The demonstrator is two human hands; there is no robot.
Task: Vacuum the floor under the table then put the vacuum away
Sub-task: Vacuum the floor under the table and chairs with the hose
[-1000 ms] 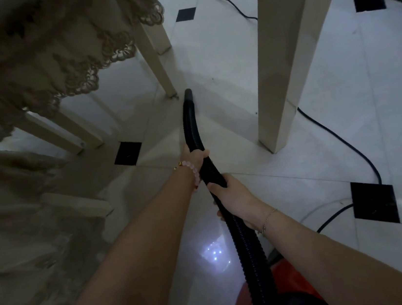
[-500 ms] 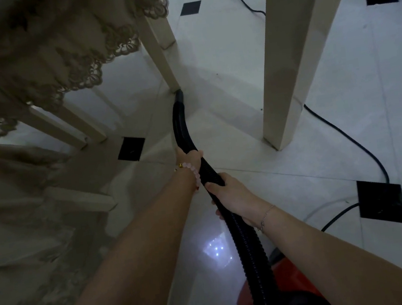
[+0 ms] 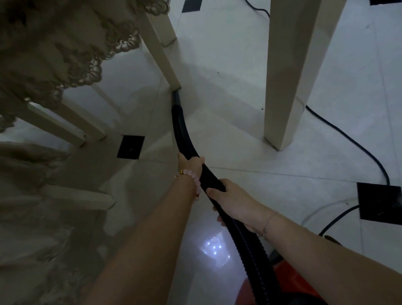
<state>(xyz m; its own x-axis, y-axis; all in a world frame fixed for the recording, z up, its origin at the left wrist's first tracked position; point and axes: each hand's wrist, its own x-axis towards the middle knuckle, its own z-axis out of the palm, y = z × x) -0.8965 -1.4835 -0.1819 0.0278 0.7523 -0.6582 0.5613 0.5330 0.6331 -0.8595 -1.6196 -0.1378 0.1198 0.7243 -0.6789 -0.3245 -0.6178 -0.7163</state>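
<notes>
A black ribbed vacuum hose runs from the bottom of the view up across the pale tiled floor. Its nozzle tip touches the floor at the foot of a thin cream chair leg. My left hand grips the hose further forward, a pink bead bracelet on its wrist. My right hand grips it just behind, with a thin chain bracelet. The red vacuum body sits at the bottom edge, partly hidden by my right arm. A thick cream table leg stands to the right of the hose.
Lace-edged beige cloth hangs over chairs at the left, with several slim chair legs below it. A black power cord snakes behind the table leg to the right. Black inset tiles dot the floor.
The nozzle has slid forward and left along the floor, from open tile up to the foot of the thin chair leg. Both hands kept their grip on the hose.
</notes>
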